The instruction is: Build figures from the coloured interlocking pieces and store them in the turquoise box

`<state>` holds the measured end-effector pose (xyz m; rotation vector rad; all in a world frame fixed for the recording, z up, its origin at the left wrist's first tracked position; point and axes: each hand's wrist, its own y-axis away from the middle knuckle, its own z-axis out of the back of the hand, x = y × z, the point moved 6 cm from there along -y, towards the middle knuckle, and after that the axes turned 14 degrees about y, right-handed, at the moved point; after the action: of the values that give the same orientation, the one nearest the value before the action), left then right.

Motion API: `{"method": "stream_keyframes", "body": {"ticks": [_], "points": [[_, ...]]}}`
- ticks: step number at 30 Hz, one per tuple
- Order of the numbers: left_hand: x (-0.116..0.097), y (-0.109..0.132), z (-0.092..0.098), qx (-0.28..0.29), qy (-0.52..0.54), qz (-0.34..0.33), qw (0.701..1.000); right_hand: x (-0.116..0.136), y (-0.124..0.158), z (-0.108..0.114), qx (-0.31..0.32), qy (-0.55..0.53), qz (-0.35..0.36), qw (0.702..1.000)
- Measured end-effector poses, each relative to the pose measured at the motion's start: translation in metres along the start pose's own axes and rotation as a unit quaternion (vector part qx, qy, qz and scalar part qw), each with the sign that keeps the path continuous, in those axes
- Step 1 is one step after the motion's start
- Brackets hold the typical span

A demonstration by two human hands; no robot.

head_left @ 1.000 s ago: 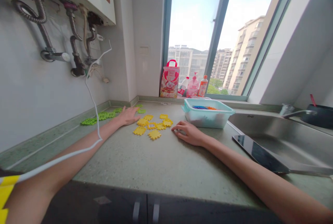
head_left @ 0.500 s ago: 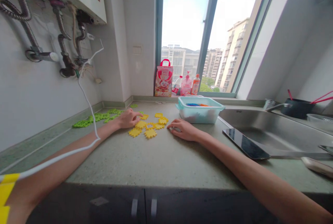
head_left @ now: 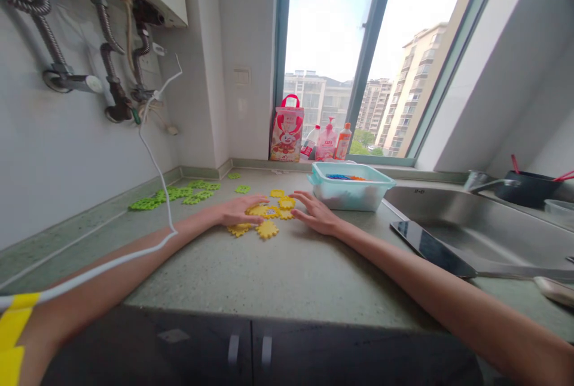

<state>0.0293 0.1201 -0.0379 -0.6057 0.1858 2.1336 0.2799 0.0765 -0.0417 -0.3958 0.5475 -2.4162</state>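
Several yellow gear-shaped plastic pieces (head_left: 268, 229) lie in a cluster on the grey-green countertop (head_left: 278, 272). My left hand (head_left: 240, 210) lies flat with fingers stretched out over the left side of the cluster, touching the pieces. My right hand (head_left: 315, 213) rests open on the counter at the cluster's right edge, fingertips pointing toward the yellow pieces. Green gear-shaped pieces (head_left: 173, 196) are strung along the wall at the left, with two more (head_left: 243, 189) lying loose behind the yellow ones.
A pale teal plastic box (head_left: 350, 192) with coloured pieces stands behind my right hand. A steel sink (head_left: 488, 227) with a dark phone (head_left: 430, 247) on its rim is at right. A pink bag (head_left: 287, 132) and bottles stand on the windowsill. A white cable (head_left: 155, 171) hangs over my left arm.
My left hand slid right from the green pieces onto the yellow cluster. My right hand opened and moved up toward the cluster. The yellow pieces are bunched closer together.
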Motion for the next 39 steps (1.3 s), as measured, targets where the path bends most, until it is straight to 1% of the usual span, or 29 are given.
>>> {"method": "stream_keyframes", "body": {"ticks": [4,7,9,10,12,14,15,16,18,20,21,23,26,29,31,35,36,39], "points": [[-0.03,-0.022,-0.014,-0.005,0.041,-0.037,0.998,-0.014,-0.023,-0.017,0.045,-0.003,-0.029,0.999],[-0.052,-0.036,-0.025,-0.008,0.061,-0.078,0.995,-0.013,-0.036,-0.026,0.075,-0.008,0.001,0.997],[-0.061,-0.037,-0.025,-0.024,0.073,-0.106,0.991,-0.008,-0.036,-0.026,0.083,-0.009,0.032,0.996],[-0.061,-0.036,-0.023,-0.043,0.076,-0.114,0.99,-0.005,-0.034,-0.025,0.082,-0.01,0.042,0.996],[-0.055,-0.034,-0.015,-0.097,0.08,-0.115,0.985,0.0,-0.026,-0.021,0.077,-0.012,0.048,0.996],[-0.042,-0.036,-0.008,-0.137,0.082,-0.094,0.983,0.006,-0.014,-0.017,0.076,-0.018,0.057,0.995],[-0.034,-0.039,-0.008,-0.141,0.081,-0.074,0.984,0.01,-0.009,-0.015,0.078,-0.024,0.063,0.995],[-0.027,-0.044,-0.009,-0.129,0.077,-0.049,0.987,0.014,-0.003,-0.013,0.082,-0.03,0.068,0.994],[-0.015,-0.053,-0.016,-0.078,0.059,0.0,0.995,0.018,0.005,-0.009,0.092,-0.043,0.062,0.993],[-0.011,-0.057,-0.02,-0.032,0.028,0.024,0.999,0.018,0.01,-0.003,0.095,-0.054,0.034,0.993],[-0.012,-0.056,-0.02,-0.027,0.011,0.025,0.999,0.016,0.012,0.001,0.092,-0.057,0.02,0.994],[-0.017,-0.05,-0.013,-0.052,-0.023,0.013,0.998,0.012,0.014,0.01,0.078,-0.054,0.007,0.995],[-0.026,-0.031,0.001,-0.091,-0.059,-0.016,0.994,0.008,0.017,0.028,0.06,-0.019,0.033,0.997],[-0.031,-0.015,0.009,-0.09,-0.081,-0.052,0.991,0.007,0.02,0.043,0.057,0.019,0.061,0.996],[-0.033,-0.009,0.01,-0.078,-0.091,-0.064,0.991,0.009,0.022,0.048,0.062,0.024,0.074,0.995],[-0.027,-0.009,0.009,-0.031,-0.067,-0.019,0.997,0.018,0.024,0.045,0.084,0.016,0.098,0.991],[-0.026,-0.009,0.01,-0.03,-0.059,-0.009,0.998,0.019,0.024,0.044,0.087,0.014,0.097,0.991],[-0.029,-0.008,0.019,-0.056,-0.034,0.005,0.998,0.019,0.023,0.045,0.074,0.025,0.081,0.994]]}}
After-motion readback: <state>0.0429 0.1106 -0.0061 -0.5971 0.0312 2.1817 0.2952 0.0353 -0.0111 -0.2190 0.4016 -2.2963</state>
